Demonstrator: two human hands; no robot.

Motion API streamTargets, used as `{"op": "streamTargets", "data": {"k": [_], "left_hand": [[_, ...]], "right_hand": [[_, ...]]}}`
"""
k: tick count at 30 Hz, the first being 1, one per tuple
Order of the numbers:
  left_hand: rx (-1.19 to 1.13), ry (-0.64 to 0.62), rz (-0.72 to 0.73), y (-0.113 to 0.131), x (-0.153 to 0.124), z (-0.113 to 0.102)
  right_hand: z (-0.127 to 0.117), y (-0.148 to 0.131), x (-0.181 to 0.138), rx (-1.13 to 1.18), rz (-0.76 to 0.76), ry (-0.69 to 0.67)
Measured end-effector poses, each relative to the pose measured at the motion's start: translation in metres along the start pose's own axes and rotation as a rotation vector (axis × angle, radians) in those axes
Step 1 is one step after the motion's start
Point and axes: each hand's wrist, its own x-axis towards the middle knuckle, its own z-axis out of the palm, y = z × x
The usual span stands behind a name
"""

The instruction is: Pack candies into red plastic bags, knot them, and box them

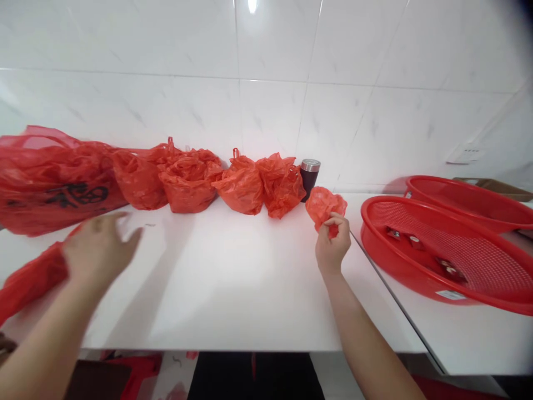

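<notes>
Baskets (470,236), two, at right; small bags (240,190), perhaps four, mid-frame; right hand (334,244) pinching one crumpled bag (323,203); left hand (97,244) blurred, fingers spread.

Wht tbls (233,300) hold red bags (240,190), dk tumbler (308,179) & red baskets (466,244).

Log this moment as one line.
left hand: open, blurred | right hand: holding crumpled red plastic bag | nearby: black silver-topped cylindrical cup
</notes>
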Motion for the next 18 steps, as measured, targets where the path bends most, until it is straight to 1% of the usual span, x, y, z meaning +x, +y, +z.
{"op": "streamTargets", "data": {"k": [1, 2, 3, 4, 5, 6, 7, 8, 10, 11, 12, 13, 15, 16, 18], "left_hand": [[-0.202, -0.136, -0.015, 0.02, -0.009, 0.005], [-0.434, -0.32, -0.016, 0.04, -0.017, 0.013], [-0.529, -0.45, 0.021, 0.059, -0.026, 0.022], [-0.632, -0.586, 0.067, 0.076, -0.034, 0.033], [-0.867, -0.753, 0.05, 0.091, -0.042, 0.043], [-1.028, -0.828, 0.032, 0.102, -0.048, 0.054], [-1.157, -0.857, 0.011, 0.111, -0.053, 0.064], [-1.256, -0.858, -0.017, 0.116, -0.057, 0.072], [-1.32, -0.798, -0.046, 0.12, -0.062, 0.084], [-1.325, -0.772, -0.051, 0.119, -0.064, 0.088], [-1.324, -0.752, -0.047, 0.118, -0.065, 0.09], [-1.324, -0.731, -0.036, 0.117, -0.067, 0.09], [-1.321, -0.703, 0.006, 0.117, -0.072, 0.089], [-1.319, -0.701, 0.035, 0.118, -0.075, 0.086], [-1.316, -0.723, 0.094, 0.123, -0.084, 0.081]], "right_hand": [[-0.002, -0.012, -0.009, 0.072, -0.101, -0.019], [-0.004, -0.024, -0.019, 0.139, -0.219, -0.078], [-0.007, -0.035, -0.031, 0.194, -0.339, -0.177], [-0.01, -0.044, -0.042, 0.229, -0.445, -0.304], [-0.014, -0.052, -0.052, 0.256, -0.533, -0.435], [-0.018, -0.057, -0.061, 0.272, -0.597, -0.558], [-0.023, -0.059, -0.067, 0.273, -0.634, -0.671], [-0.028, -0.059, -0.071, 0.26, -0.645, -0.774], [-0.039, -0.054, -0.07, 0.209, -0.601, -0.924], [-0.044, -0.051, -0.066, 0.186, -0.541, -0.962], [-0.048, -0.047, -0.061, 0.171, -0.448, -0.972], [-0.051, -0.044, -0.055, 0.166, -0.328, -0.952], [-0.052, -0.042, -0.043, 0.175, -0.07, -0.868], [-0.049, -0.044, -0.038, 0.183, 0.032, -0.83], [-0.041, -0.049, -0.031, 0.185, 0.143, -0.772]]}}
